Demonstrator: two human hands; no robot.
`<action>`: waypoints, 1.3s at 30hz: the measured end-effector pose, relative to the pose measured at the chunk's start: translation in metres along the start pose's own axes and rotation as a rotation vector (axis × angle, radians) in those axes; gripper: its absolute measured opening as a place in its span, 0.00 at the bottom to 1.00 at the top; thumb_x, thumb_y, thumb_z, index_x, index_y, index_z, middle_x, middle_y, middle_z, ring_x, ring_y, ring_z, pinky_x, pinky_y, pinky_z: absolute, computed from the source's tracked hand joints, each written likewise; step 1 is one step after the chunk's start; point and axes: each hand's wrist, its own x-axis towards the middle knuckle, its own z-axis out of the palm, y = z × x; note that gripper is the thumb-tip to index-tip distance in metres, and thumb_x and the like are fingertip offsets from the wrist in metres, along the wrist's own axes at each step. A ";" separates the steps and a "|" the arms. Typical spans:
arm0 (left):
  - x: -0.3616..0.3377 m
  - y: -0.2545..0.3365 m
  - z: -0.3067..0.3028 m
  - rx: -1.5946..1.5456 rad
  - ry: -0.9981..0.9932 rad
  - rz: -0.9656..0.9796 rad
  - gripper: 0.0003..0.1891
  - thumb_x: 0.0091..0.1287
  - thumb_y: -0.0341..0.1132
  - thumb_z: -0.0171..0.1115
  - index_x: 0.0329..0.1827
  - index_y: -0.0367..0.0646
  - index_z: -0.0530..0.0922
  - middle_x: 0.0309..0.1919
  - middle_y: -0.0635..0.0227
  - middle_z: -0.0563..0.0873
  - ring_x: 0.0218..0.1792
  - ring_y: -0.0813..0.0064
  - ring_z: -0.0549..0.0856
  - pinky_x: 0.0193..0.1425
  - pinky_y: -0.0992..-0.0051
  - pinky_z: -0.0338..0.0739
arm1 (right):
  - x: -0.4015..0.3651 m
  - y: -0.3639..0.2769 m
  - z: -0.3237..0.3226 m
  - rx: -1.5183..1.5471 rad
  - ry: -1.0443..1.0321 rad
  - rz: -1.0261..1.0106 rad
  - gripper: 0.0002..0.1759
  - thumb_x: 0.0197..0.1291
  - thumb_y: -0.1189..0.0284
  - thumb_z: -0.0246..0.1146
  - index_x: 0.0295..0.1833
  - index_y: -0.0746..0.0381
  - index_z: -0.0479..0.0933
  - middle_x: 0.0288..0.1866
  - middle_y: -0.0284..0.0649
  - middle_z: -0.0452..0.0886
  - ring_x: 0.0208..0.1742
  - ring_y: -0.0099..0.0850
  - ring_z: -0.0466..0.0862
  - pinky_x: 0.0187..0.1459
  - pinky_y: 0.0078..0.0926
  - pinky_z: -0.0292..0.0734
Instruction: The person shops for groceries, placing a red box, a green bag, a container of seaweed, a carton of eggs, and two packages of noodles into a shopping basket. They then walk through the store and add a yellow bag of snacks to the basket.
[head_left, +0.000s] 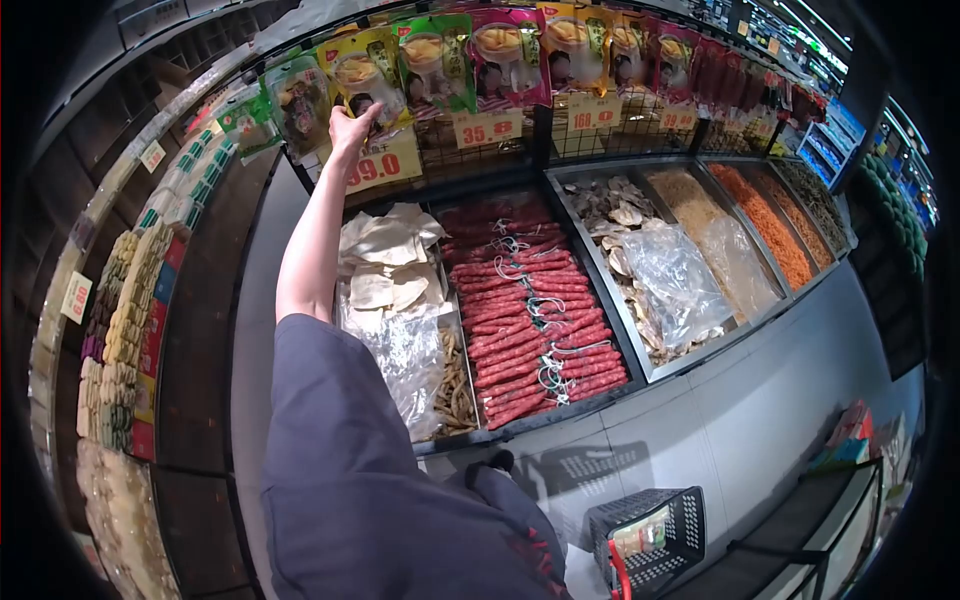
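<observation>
My left hand (355, 128) reaches up to the row of hanging bags. Its fingers close at the lower left part of a yellow snack bag (368, 72) with a cup pictured on its front. Just left of the hand hangs a green bag (300, 105); a brighter green bag (436, 65) hangs on the other side. A yellow price sign (385, 165) sits right below the hand, partly covered by the wrist. My right hand is out of view.
Below are bins of pale dried sheets (385, 250), tied red sausages (530, 330), dried slices (615, 205) and orange dried goods (765, 230). A black shopping basket (680, 535) with a red handle stands lower right. Packaged goods (140, 330) line the left shelf.
</observation>
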 end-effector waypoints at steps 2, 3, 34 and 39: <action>-0.016 0.022 -0.018 -0.104 -0.068 0.015 0.34 0.53 0.49 0.82 0.51 0.34 0.75 0.41 0.61 0.85 0.40 0.73 0.85 0.43 0.72 0.81 | 0.011 0.005 -0.004 0.063 0.013 -0.098 0.42 0.48 0.29 0.64 0.41 0.61 0.86 0.36 0.46 0.89 0.38 0.48 0.91 0.38 0.48 0.86; -0.016 0.030 -0.025 -0.182 -0.134 -0.008 0.33 0.55 0.48 0.81 0.51 0.33 0.74 0.39 0.62 0.84 0.36 0.73 0.85 0.39 0.73 0.82 | 0.016 0.008 -0.003 0.059 0.011 -0.108 0.42 0.48 0.29 0.64 0.41 0.61 0.86 0.36 0.46 0.89 0.38 0.48 0.91 0.38 0.48 0.86; -1.080 0.128 0.056 0.030 -1.967 -0.051 0.19 0.68 0.36 0.69 0.56 0.35 0.77 0.39 0.60 0.87 0.38 0.70 0.87 0.48 0.69 0.81 | 0.052 0.039 -0.113 2.103 -0.408 0.101 0.22 0.63 0.72 0.71 0.60 0.66 0.76 0.49 0.36 0.86 0.43 0.22 0.86 0.47 0.23 0.82; -1.106 0.078 0.039 0.036 -1.859 0.831 0.11 0.66 0.38 0.64 0.31 0.39 0.81 0.22 0.59 0.82 0.26 0.57 0.83 0.36 0.60 0.79 | 0.179 0.052 0.047 1.453 -0.125 0.431 0.27 0.59 0.68 0.73 0.61 0.65 0.74 0.52 0.44 0.86 0.51 0.33 0.87 0.51 0.32 0.83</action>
